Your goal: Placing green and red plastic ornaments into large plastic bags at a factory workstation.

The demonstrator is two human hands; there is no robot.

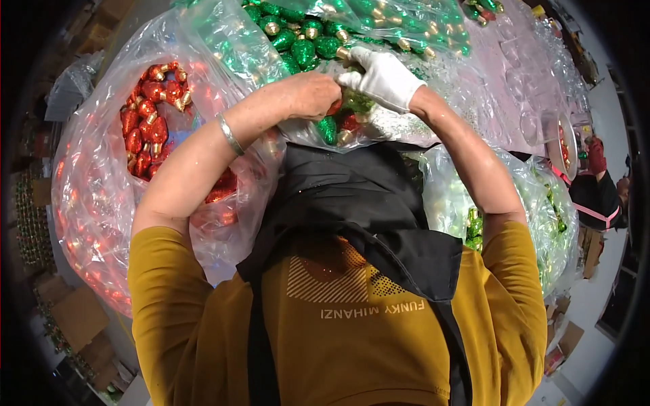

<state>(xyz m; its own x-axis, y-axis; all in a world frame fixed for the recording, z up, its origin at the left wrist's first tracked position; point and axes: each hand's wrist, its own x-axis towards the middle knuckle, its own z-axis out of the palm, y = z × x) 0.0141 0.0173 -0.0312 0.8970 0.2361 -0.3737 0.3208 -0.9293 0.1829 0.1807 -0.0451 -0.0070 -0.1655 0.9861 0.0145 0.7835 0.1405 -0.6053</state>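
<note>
My left hand (314,95), bare with a silver bangle on its wrist, is closed, with its fingers turned down and partly hidden. A bit of glittery red (334,107) shows at its fingertips. Right beside it is my right hand (382,80) in a white glove, fingers bent inward, and what they grip is hidden. By the gloved fingertips lies a glittery green bulb ornament (327,47) with a gold cap. Below the hands are a light green bulb ornament (357,101), a red bulb ornament (350,123) and a darker green bulb ornament (327,130).
A clear bag of green bulb ornaments (416,20) lies across the table's far side. To my left stands a large bag (88,223) of red ones; to my right, a bag (443,183) of light green ones. Another person's gloved hand (596,155) is at the far right.
</note>
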